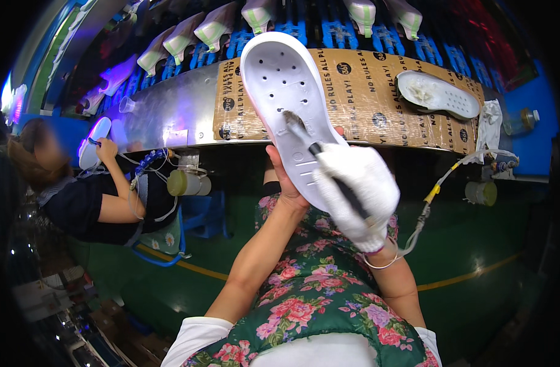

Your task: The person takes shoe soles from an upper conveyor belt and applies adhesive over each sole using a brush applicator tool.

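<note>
A white shoe sole (284,64), with several small holes in its wide end, is held up in front of the bench. My bare left hand (283,177) grips it from beneath, thumb along its left edge and fingertips showing at the right edge. In a white glove, my right hand (356,189) is closed round the dark handle of a brush (299,129). The brush's bristles touch the sole's upper face near the middle. A second sole (439,95), with a rough whitish patch at one end, lies on the cardboard (359,92) to the right.
Behind the cardboard, a row of blue holders (340,32) carries pale shoe parts (217,27). A clear bottle (521,121) and a white cloth (489,125) are at the right. A cable (423,211) runs to my right wrist. At left, a co-worker (90,196) works on another sole (96,142).
</note>
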A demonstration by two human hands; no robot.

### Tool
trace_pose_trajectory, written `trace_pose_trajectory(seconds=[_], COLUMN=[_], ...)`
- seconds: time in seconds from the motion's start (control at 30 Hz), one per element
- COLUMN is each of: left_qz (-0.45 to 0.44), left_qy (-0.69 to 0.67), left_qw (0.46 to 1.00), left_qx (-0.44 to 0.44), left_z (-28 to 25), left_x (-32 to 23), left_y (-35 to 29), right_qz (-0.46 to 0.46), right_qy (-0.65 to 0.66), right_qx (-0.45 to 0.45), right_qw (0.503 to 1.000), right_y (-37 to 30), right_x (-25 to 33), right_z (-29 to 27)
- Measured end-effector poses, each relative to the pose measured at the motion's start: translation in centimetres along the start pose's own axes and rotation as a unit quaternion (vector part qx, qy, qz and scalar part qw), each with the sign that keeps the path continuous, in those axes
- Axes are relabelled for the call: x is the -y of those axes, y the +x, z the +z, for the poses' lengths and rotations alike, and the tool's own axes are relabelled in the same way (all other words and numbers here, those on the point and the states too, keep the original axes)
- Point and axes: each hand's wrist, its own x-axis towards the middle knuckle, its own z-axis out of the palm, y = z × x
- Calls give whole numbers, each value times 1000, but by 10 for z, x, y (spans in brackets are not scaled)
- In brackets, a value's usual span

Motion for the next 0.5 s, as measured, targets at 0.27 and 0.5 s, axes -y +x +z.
trace_pose_trajectory(seconds=[0.27, 0.5], left_qz=[-66, -107], left_qy=[-64, -97], left_qw=[996, 988], left_qx=[-11, 48], left_z=[11, 9], left_x=[-10, -18], left_y=[12, 20], right_qz=[41, -8], right_qy=[77, 79], right_qx=[0, 87], right_qw=[996, 993], right_y=[-5, -3], right_x=[-8, 7], right_z=[-2, -1])
